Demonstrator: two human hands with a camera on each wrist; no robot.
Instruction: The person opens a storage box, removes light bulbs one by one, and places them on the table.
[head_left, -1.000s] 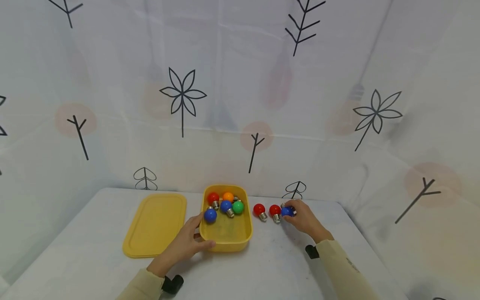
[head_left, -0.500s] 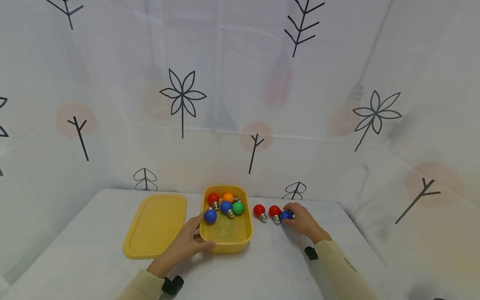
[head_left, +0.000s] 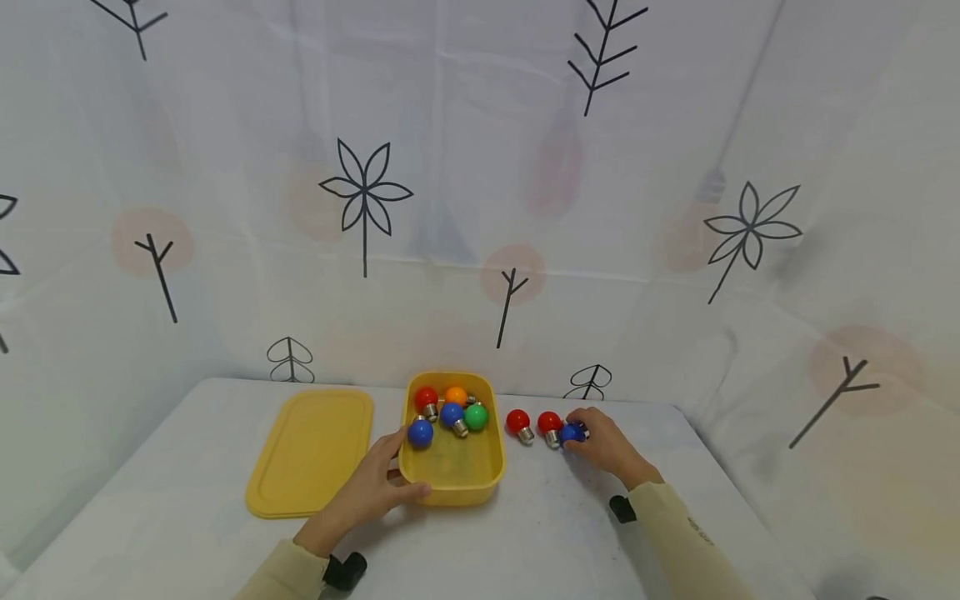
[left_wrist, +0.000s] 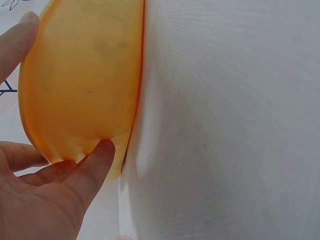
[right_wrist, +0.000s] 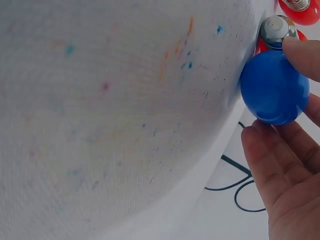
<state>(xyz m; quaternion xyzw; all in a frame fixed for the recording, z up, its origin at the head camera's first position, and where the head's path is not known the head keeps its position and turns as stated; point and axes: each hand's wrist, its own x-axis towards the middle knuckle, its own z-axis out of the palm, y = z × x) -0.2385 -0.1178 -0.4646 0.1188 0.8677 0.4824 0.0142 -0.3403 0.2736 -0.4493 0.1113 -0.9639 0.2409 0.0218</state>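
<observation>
In the head view, my left hand (head_left: 369, 486) holds the yellow plastic box (head_left: 489, 492) at its left side and front left corner. The left wrist view has its fingers against the box wall (left_wrist: 85, 85). Inside the box lie several coloured light bulbs: red (head_left: 426, 398), orange (head_left: 455, 396), green (head_left: 476, 416) and two blue ones, such as the blue bulb (head_left: 421, 432) at the left wall. My right hand (head_left: 606, 446) grips another blue bulb (right_wrist: 275, 87) between thumb and fingers, low at the table, close beside a red bulb (head_left: 549, 422).
A second red bulb (head_left: 518, 420) lies between the box and that pair. The yellow lid (head_left: 311, 450) lies flat at the left on the white table (head_left: 540, 550). A patterned cloth (head_left: 450, 208) hangs behind the table's back edge.
My right hand has brought the blue bulb slightly lower and nearer, close against the red bulb, and its position has turned a little. The left hand and box stay put.
</observation>
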